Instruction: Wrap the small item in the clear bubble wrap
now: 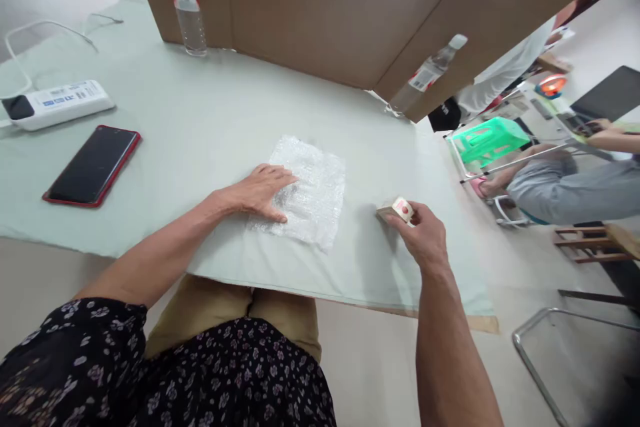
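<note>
A sheet of clear bubble wrap [313,193] lies flat on the pale green tablecloth [200,120] in front of me. My left hand [260,190] rests on the sheet's left part, fingers stretched out flat. To the right of the sheet, my right hand [423,237] is closed round a small beige box with a red and white label [397,209], held just above or on the cloth.
A black phone in a red case [93,165] and a white power strip [55,103] lie at the left. Two water bottles [186,3] [425,73] stand by a brown cardboard wall [325,7]. Another person [565,180] sits at the right, near a green stool [487,140].
</note>
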Motion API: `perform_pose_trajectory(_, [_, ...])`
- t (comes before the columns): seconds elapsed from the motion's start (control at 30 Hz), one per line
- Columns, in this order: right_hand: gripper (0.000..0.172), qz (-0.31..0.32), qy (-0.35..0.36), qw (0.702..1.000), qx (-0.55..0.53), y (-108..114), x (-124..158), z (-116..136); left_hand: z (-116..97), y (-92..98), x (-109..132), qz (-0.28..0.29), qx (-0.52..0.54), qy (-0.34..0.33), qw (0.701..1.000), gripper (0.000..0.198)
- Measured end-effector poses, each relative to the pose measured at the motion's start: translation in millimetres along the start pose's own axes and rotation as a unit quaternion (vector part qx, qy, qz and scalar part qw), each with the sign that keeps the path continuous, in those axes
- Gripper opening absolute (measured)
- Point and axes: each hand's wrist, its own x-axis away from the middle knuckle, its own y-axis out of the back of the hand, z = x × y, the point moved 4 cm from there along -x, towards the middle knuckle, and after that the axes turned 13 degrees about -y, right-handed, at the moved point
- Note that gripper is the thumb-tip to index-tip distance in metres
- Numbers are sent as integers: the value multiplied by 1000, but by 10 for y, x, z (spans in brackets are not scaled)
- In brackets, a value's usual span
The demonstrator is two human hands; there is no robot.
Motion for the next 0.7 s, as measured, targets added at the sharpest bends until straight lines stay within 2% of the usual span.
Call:
perform_pose_trajectory(0.1, [52,52,67,992,-95,-132,235,463,-16,6,-1,-12,6,3,1000,96])
perform_pose_trajectory(0.2, [46,110,164,975,-104,-384,418,990,-40,16,1,-24,11,22,999,101])
perform_pose_trajectory(0.3, [43,153,222,959,-91,-711,494,1329,-69,9,2,-24,5,36,999,105])
perform_pose_trajectory(0.4, [40,190,260,947,-17,-1020,516,1437,-87,-4,2,-31,-4,33,999,106])
perform_pose_trajectory(0.47, [42,192,267,944,23,-1134,513,1420,-89,-14,3,-33,-7,33,999,104])
perform_pose_trajectory(0.7, [43,200,277,939,33,-1140,493,1377,-101,-1,3,-20,-4,36,999,100])
